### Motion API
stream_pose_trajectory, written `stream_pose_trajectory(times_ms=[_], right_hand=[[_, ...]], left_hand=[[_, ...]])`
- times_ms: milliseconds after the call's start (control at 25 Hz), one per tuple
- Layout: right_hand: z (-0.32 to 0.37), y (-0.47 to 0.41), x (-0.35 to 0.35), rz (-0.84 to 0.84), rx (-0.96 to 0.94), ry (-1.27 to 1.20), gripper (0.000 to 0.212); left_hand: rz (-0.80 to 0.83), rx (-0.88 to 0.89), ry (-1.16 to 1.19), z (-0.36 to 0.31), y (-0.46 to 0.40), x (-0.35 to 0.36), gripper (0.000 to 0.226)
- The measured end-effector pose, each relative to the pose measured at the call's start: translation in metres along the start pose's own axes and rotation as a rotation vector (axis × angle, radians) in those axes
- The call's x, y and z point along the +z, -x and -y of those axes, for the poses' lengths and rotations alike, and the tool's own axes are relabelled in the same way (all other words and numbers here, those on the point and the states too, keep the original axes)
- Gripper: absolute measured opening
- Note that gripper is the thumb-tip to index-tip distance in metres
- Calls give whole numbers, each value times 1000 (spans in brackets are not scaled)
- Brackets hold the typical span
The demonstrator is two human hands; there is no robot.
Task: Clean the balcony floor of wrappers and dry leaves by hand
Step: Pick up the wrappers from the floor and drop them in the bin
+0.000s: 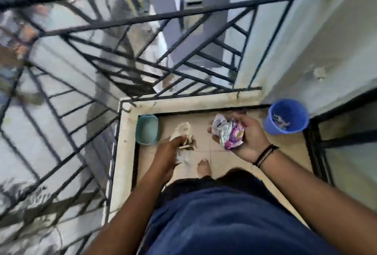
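I look down at the tiled balcony floor (220, 158). My right hand (247, 134) grips a bunch of crumpled wrappers (228, 132), silver and purple, held above the floor. My left hand (168, 152) holds a pale crumpled wrapper with dry brown leaves (184, 134) low over the tiles. A blue bucket (285, 117) with some litter inside stands at the right, by the wall.
A teal basin (147, 129) sits in the left corner against the low parapet (124, 152). Black iron railing (142, 65) rises beyond the parapet. A dark door frame (318, 152) borders the right side. My bare foot (204, 168) stands on the tiles.
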State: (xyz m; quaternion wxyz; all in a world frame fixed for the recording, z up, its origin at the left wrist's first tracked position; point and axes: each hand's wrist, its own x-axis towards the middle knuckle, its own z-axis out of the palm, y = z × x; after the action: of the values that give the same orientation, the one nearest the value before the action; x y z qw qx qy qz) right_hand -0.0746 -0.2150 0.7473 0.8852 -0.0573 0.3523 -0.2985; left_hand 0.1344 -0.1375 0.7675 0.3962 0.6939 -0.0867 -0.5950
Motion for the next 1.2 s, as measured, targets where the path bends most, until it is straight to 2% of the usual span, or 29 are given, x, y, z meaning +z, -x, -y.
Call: stream_pose_trajectory(times_ms=[120,240,320,440,520,640,720,760,840,880,1040,1200], right_hand=[[32,7,-27,-61,-179,-144,60],[66,26,-67,-168,-322,-267,78],[87,33,-103,-236,-377,-353,89],[120,33,-158,-337,-417,-422,94],[139,32,-186,-378,-460,-453,89],[161,25,-230,-430,-579,-546,84],[162,17,-272,-514,-655,-643,81],[160,10,-289,-529,-689,-668,72],[149,-5,-325,-575,-761,-756,39],[142,-15,-344,-580,-772,-812,29],[127,-73,-410,-705,-763,-960,30],[133,-142,-461,-795,-702,-967,38]], left_hand=[[150,-64,-257,-35,-28,65,24],[257,-66,-458,-63,-50,147,18],[306,-84,-562,-71,-67,202,21],[417,-108,-613,-59,-96,279,23],[487,-141,-641,-45,-116,323,21],[585,-279,-681,-8,-156,374,27],[641,-350,-820,23,-191,403,23],[655,-360,-891,37,-211,414,19],[679,-388,-966,68,-250,440,16],[678,-375,-1010,85,-272,453,16],[656,-131,-1289,138,-363,506,17],[668,-82,-1364,159,-427,555,15]])
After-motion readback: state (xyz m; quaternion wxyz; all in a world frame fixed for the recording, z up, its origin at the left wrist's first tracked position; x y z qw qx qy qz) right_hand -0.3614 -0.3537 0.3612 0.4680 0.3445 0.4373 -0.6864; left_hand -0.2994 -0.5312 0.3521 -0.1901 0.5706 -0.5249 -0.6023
